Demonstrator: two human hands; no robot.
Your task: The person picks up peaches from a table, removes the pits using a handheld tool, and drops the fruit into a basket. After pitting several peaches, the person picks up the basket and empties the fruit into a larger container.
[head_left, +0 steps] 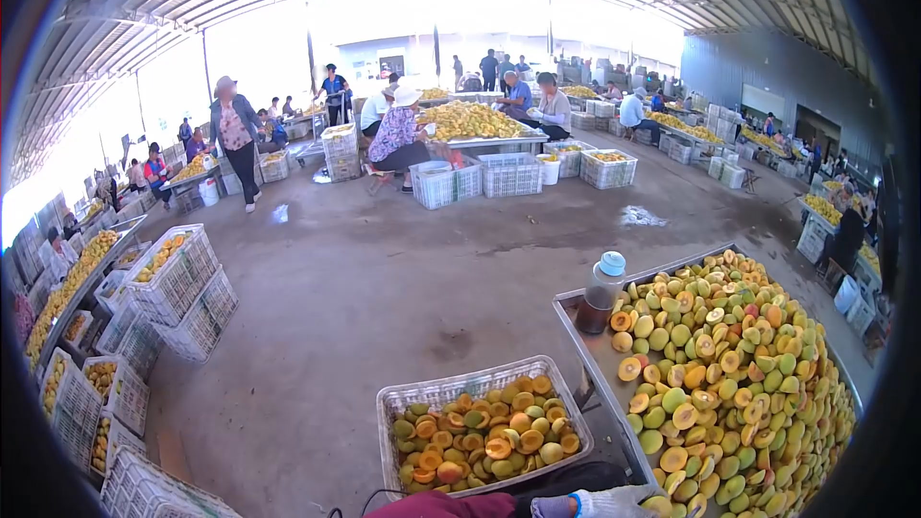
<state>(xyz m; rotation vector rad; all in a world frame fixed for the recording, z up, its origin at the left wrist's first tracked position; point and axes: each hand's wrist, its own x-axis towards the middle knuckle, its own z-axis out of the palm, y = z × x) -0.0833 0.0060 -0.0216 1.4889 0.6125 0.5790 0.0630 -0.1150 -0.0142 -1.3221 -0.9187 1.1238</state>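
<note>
Only a strip of the left hand (616, 503), in a pale glove, showed at the bottom edge; its fingers ran off below the frame, so I could not tell whether the grip was apart, together or clamped on anything. The right hand lay out of view. A greyish cuff (552, 506) and some maroon cloth (441, 506) were cut off along the same edge.

The glove was right beside the near corner of a heap of halved fruit (739, 374), piled on a metal counter (600, 355) whose far right side faded into the dark lens border. Behind the heap's left edge stood a blue-lidded bottle (602, 293) of dark liquid. More fruit halves (489, 432) lay in a white crate (389, 427) left of the counter, its nearest corner partly covered by dark cloth (585, 480). Distant workers (470, 115) were small, and glare washed out the background.
</note>
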